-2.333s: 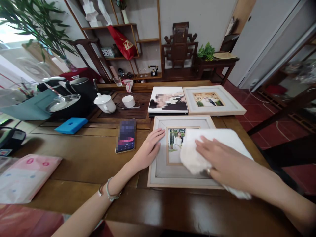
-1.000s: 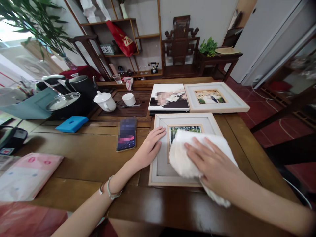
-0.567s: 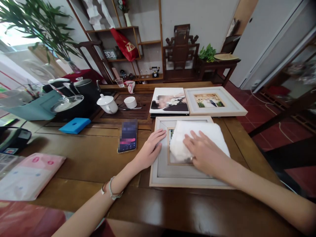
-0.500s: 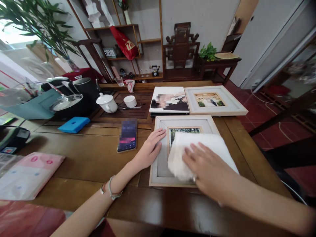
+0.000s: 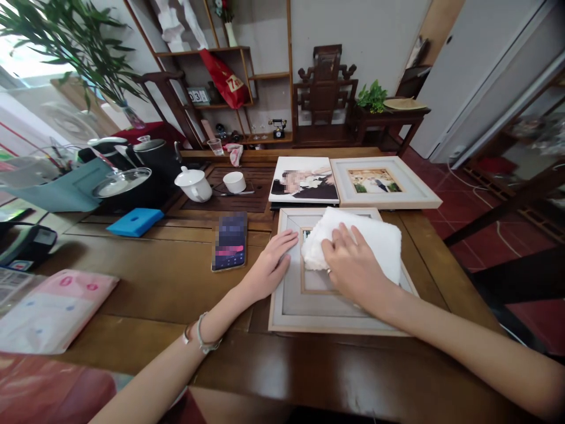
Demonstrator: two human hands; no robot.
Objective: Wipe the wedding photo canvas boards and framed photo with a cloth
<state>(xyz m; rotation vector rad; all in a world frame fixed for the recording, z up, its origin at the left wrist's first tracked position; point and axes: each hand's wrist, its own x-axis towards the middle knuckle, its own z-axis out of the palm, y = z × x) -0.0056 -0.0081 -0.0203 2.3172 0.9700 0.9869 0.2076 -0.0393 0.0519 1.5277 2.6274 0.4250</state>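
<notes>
A picture frame [image 5: 289, 306] with a pale wooden border lies flat on the table in front of me. My left hand [image 5: 270, 268] rests on its left edge, fingers stretched out and holding nothing. On the frame's upper part, a folded white towel [image 5: 382, 244] covers most of the photo inside. My right hand [image 5: 353, 268] presses on this towel with bent fingers gripping it; a ring shows on one finger. Just left of the frame lies a phone [image 5: 230, 241] with its screen lit.
Behind the frame lie a photo panel [image 5: 304, 176] and a second framed picture [image 5: 386, 179]. A lidded white cup [image 5: 193, 184] and small bowl [image 5: 234, 182] stand on a tea tray. Leftward are a blue block [image 5: 135, 222], a glass-lidded pot [image 5: 123, 182] and a pink-white packet [image 5: 57, 309].
My right hand has moved the towel away from me, toward the frame's far edge, uncovering the near part of the frame. My left hand stays on the left edge.
</notes>
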